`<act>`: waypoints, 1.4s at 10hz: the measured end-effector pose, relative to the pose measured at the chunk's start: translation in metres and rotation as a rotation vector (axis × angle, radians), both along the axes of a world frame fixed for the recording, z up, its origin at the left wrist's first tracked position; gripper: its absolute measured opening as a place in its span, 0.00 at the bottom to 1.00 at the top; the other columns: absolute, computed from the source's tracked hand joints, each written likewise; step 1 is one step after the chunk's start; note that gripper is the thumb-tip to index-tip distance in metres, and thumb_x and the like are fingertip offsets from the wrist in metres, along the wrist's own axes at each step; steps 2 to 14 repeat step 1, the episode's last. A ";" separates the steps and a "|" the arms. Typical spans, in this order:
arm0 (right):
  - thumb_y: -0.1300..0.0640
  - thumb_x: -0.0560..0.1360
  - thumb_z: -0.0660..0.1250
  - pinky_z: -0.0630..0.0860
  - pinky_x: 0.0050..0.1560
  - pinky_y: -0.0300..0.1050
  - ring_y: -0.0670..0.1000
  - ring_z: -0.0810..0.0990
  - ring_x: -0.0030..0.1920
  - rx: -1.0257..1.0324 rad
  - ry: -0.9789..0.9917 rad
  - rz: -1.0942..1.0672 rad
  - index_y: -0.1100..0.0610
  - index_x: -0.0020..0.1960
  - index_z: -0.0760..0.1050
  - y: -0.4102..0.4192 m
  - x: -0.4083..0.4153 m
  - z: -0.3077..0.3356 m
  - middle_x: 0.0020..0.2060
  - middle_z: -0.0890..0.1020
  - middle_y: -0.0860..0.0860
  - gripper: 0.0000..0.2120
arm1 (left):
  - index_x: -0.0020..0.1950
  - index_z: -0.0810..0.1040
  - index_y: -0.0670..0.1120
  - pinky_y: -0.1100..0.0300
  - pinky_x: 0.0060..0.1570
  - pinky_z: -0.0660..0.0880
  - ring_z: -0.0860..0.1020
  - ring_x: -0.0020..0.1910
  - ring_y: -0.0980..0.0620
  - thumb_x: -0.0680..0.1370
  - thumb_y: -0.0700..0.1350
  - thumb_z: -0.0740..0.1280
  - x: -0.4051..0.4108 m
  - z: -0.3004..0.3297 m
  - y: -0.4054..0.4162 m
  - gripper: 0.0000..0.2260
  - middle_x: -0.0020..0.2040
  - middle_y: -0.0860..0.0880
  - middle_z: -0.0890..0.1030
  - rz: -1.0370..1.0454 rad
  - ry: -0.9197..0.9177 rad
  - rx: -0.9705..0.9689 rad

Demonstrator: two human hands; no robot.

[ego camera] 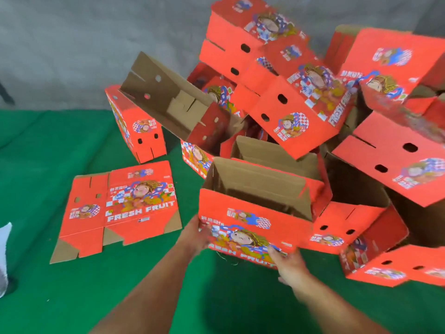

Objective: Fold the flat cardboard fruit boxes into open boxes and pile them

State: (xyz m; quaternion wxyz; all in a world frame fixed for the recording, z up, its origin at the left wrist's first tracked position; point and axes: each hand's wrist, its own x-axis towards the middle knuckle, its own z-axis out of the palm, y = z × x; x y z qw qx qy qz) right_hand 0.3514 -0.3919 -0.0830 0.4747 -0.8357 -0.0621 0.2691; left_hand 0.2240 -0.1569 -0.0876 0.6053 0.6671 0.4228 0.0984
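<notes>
A folded red fruit box [255,213] stands open-topped in the centre, at the foot of a heap of folded red boxes [301,97]. My left hand [196,233] grips the box's lower left corner. My right hand [287,260] holds its lower front edge, fingers curled onto the printed face. One flat unfolded box [120,208], printed "FRESH FRUIT", lies on the green mat [72,297] to the left.
A folded box [137,126] stands on end behind the flat one, with an open brown-lined box [168,102] leaning on it. More boxes [390,263] crowd the right side. A grey cloth wall [72,44] hangs behind. Something white [4,256] shows at the left edge.
</notes>
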 end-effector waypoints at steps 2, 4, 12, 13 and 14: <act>0.49 0.80 0.70 0.76 0.51 0.47 0.52 0.77 0.47 -0.052 0.072 0.089 0.55 0.62 0.73 0.003 0.009 -0.001 0.52 0.77 0.53 0.15 | 0.67 0.73 0.42 0.47 0.50 0.76 0.81 0.49 0.39 0.85 0.43 0.62 -0.001 -0.007 0.002 0.11 0.54 0.40 0.81 0.034 0.036 0.084; 0.49 0.80 0.70 0.76 0.51 0.47 0.52 0.77 0.47 -0.052 0.072 0.089 0.55 0.62 0.73 0.003 0.009 -0.001 0.52 0.77 0.53 0.15 | 0.67 0.73 0.42 0.47 0.50 0.76 0.81 0.49 0.39 0.85 0.43 0.62 -0.001 -0.007 0.002 0.11 0.54 0.40 0.81 0.034 0.036 0.084; 0.49 0.80 0.70 0.76 0.51 0.47 0.52 0.77 0.47 -0.052 0.072 0.089 0.55 0.62 0.73 0.003 0.009 -0.001 0.52 0.77 0.53 0.15 | 0.67 0.73 0.42 0.47 0.50 0.76 0.81 0.49 0.39 0.85 0.43 0.62 -0.001 -0.007 0.002 0.11 0.54 0.40 0.81 0.034 0.036 0.084; 0.49 0.80 0.70 0.76 0.51 0.47 0.52 0.77 0.47 -0.052 0.072 0.089 0.55 0.62 0.73 0.003 0.009 -0.001 0.52 0.77 0.53 0.15 | 0.67 0.73 0.42 0.47 0.50 0.76 0.81 0.49 0.39 0.85 0.43 0.62 -0.001 -0.007 0.002 0.11 0.54 0.40 0.81 0.034 0.036 0.084; 0.49 0.80 0.70 0.76 0.51 0.47 0.52 0.77 0.47 -0.052 0.072 0.089 0.55 0.62 0.73 0.003 0.009 -0.001 0.52 0.77 0.53 0.15 | 0.67 0.73 0.42 0.47 0.50 0.76 0.81 0.49 0.39 0.85 0.43 0.62 -0.001 -0.007 0.002 0.11 0.54 0.40 0.81 0.034 0.036 0.084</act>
